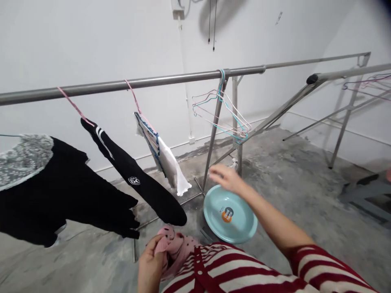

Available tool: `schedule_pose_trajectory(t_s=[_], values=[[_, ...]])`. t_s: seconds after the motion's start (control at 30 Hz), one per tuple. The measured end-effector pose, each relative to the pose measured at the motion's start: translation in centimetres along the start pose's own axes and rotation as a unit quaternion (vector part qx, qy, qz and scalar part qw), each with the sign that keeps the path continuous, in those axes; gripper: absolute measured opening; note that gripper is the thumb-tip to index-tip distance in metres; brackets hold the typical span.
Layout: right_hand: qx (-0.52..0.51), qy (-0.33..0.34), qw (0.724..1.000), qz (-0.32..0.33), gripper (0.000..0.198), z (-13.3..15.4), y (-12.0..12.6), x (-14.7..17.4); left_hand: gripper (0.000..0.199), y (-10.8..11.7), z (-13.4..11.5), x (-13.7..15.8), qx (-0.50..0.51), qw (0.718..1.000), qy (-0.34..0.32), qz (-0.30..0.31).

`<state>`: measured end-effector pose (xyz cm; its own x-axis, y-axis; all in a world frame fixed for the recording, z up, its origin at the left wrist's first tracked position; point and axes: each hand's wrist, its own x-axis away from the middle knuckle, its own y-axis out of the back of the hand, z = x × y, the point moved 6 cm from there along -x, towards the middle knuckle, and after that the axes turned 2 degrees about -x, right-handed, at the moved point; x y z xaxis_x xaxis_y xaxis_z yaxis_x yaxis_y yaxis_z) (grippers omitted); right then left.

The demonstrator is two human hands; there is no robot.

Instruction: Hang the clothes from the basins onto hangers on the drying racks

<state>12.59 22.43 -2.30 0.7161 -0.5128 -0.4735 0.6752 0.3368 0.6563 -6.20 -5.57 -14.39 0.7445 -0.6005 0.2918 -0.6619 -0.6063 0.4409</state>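
Note:
My left hand is closed on a pink dotted cloth garment, bunched up against my striped shirt. My right hand reaches out over the far rim of a light blue plastic basin, below the hangers. Its fingers are stretched out and hold nothing, slightly blurred. Several pink, white and blue wire hangers hang bunched on the metal rail. Left of them, on pink hangers, are a white garment with blue trim and a black garment with white stripes.
A black garment with a patterned grey top hangs at the far left. Behind my right arm a second metal rack stands, with purple and pink hangers. The rack's legs rise from the grey concrete floor beside the basin.

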Motion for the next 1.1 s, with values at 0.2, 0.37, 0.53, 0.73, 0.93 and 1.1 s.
schedule_pose_trajectory(t_s=[0.2,0.37,0.53,0.73,0.93,1.1], values=[[0.286,-0.042,0.932,-0.217,0.033,-0.8,13.2,-9.6,0.033,0.0,0.1,0.8,0.069,0.996,0.055,0.002],[0.436,-0.131,0.878,-0.144,0.028,-3.8,14.6,-14.3,0.036,0.2,1.1,1.0,0.057,0.997,0.055,0.021],[0.446,-0.166,0.869,-0.131,0.032,-5.6,14.8,-15.2,0.039,0.6,2.3,0.8,0.06,0.996,0.058,0.017],[0.38,-0.212,0.888,-0.148,0.027,-4.7,16.6,-15.1,0.037,0.6,3.2,0.5,0.016,0.999,0.03,-0.001],[0.258,-0.172,0.921,-0.234,0.019,-2.3,18.1,-12.6,0.041,-0.1,2.6,1.4,0.009,0.999,0.035,0.02],[0.055,-0.114,0.95,-0.285,0.026,-2.0,11.7,-2.0,0.04,0.6,1.1,2.3,0.075,0.996,0.037,0.015]])
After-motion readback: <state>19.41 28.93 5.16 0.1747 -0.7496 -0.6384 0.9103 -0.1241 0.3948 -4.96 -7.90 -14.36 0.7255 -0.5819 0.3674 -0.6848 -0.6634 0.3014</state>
